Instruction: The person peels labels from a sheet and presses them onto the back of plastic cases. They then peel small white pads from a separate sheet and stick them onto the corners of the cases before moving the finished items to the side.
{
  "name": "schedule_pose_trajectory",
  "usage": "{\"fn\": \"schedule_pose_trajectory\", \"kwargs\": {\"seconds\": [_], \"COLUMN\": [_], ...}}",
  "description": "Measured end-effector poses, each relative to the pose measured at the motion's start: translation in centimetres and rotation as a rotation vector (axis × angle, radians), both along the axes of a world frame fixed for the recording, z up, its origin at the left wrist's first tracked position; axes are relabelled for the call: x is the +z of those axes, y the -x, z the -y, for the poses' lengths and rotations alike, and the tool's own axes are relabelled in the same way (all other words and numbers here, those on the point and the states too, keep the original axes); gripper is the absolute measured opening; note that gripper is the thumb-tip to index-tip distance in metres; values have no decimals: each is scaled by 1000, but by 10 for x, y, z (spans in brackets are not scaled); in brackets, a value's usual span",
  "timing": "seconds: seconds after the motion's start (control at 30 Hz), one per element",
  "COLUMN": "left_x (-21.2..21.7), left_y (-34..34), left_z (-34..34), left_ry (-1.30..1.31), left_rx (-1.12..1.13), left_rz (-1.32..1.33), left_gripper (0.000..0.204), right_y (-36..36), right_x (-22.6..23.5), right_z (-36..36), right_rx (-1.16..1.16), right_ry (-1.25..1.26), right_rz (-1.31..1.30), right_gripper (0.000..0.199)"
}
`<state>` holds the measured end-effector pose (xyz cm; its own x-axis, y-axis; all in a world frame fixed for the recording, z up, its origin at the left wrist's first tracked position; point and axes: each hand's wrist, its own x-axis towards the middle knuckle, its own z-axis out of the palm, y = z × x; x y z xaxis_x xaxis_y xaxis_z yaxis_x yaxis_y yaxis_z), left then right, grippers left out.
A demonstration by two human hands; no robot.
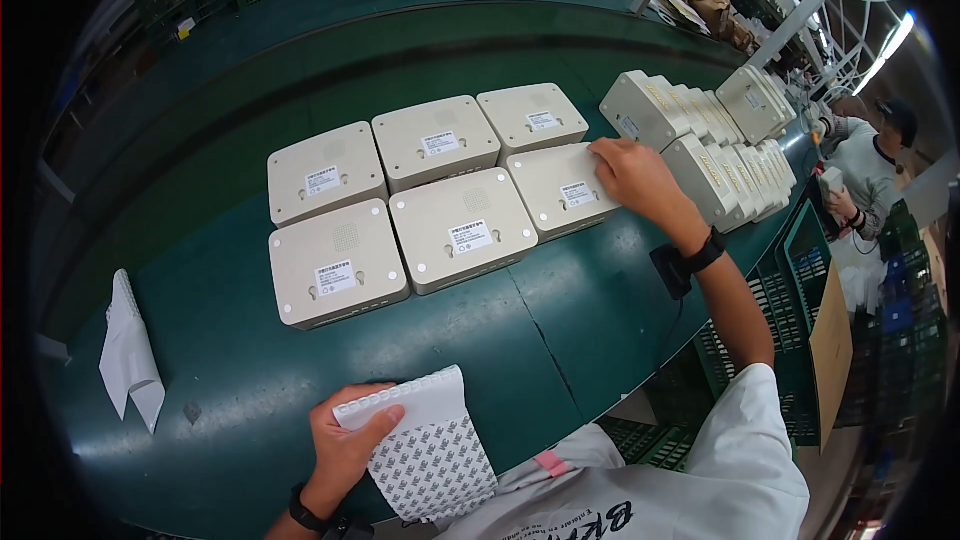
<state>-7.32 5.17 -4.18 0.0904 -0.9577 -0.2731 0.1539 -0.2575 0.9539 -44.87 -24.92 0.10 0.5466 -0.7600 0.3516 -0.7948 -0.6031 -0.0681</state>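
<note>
My left hand [350, 440] pinches a sticker sheet [430, 460] near the table's front edge, thumb on top. Its upper strip is white with a scalloped edge; its lower part carries a repeated dark print. My right hand [640, 183], fingers bent and drawn together, touches the right corner of a beige plastic box [550, 195] in the near row; whatever is under the fingertips is hidden. Beside it lie two more near-row boxes, a middle one [440, 230] and a left one [330, 245]. These boxes have white labels, keyhole slots and small round white spots at corners.
Three similar boxes form a far row, one a far-left box [320, 150]. Stacked boxes [700, 160] stand on edge at the right. A folded white sheet [130, 350] lies at left on the green table [230, 380]. Green crates [770, 300] and another person [870, 160] are at right.
</note>
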Motion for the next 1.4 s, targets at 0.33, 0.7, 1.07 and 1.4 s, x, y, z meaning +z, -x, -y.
{"fn": "schedule_pose_trajectory", "kwargs": {"seconds": [0.33, 0.7, 1.07, 1.4], "left_x": [-2, -1, -2, -3], "left_y": [0, 0, -1, 3], "left_z": [-2, -1, -1, -2], "left_ry": [9, 1, 16, 22], "left_rx": [-7, -8, 2, -14], "left_rz": [-24, -4, 1, -10], "left_gripper": [25, 25, 24, 24], "right_y": [17, 8, 8, 15], "right_x": [9, -11, -20, -19], "right_z": [8, 29, 23, 9], "right_rx": [65, -253, -262, -126], "right_ry": [-10, -547, -641, -729], "right_rz": [-126, 455, 679, 559], "right_gripper": [27, 26, 34, 55]}}
